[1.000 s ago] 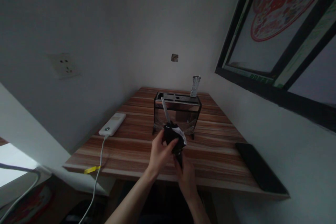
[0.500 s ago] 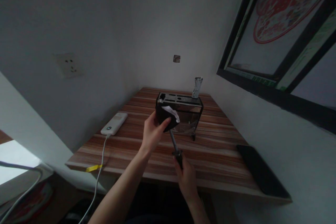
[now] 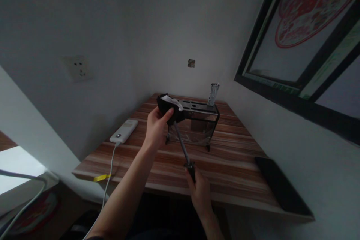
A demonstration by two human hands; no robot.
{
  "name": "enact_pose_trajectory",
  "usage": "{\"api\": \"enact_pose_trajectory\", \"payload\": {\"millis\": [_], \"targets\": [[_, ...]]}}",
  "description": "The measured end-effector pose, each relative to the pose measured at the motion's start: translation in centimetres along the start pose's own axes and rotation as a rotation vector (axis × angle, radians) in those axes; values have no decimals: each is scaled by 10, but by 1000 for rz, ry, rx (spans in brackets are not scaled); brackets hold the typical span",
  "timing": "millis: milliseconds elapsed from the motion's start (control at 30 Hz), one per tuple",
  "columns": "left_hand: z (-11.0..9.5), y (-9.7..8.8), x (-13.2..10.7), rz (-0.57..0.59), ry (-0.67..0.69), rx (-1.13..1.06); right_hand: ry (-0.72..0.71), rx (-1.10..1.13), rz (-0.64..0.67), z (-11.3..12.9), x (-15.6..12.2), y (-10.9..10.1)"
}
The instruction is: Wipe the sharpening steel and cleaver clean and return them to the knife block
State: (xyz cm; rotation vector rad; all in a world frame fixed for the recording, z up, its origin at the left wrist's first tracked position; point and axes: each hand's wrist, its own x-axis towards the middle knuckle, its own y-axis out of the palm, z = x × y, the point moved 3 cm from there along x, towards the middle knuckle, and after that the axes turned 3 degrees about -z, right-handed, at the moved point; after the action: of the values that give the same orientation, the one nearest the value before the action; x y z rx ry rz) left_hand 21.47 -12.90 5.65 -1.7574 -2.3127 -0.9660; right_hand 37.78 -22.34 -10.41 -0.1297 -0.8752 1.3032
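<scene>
My left hand [image 3: 154, 129] is closed on a black cloth [image 3: 177, 115] with a crumpled white layer showing along its upper edge. The cloth is at the far end of a sharpening steel [image 3: 181, 144] and hides its tip. My right hand [image 3: 200, 189] grips the dark handle of the steel, below its guard, near the table's front edge. Just behind the cloth stands a knife block [image 3: 201, 108] with a slotted dark top and see-through sides. A plastic-wrapped piece [image 3: 213, 94] sticks up from the block's right end.
A white power bank [image 3: 123, 131] with a white cable lies at the left of the striped wooden table [image 3: 233, 157]. A yellow strip [image 3: 101, 177] sits on the front edge. At the right edge rests a flat black object [image 3: 282, 183]. Walls close in behind and on both sides.
My left hand and the black cloth have moved up and left, away from my right hand. More of the steel's rod now shows. My right hand has hardly moved.
</scene>
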Motion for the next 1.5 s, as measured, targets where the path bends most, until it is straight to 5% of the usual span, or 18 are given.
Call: {"api": "enact_pose_trajectory", "payload": {"millis": [767,1100,1500], "targets": [[-7,8,-11,51,61,141,-23,-39,-71,-6,-1,3],[17,20,-45,154,-52,233,46,-11,-101,-7,-1,0],[36,10,-64,204,-169,290,43,-10,-90,-4,0,-1]]}}
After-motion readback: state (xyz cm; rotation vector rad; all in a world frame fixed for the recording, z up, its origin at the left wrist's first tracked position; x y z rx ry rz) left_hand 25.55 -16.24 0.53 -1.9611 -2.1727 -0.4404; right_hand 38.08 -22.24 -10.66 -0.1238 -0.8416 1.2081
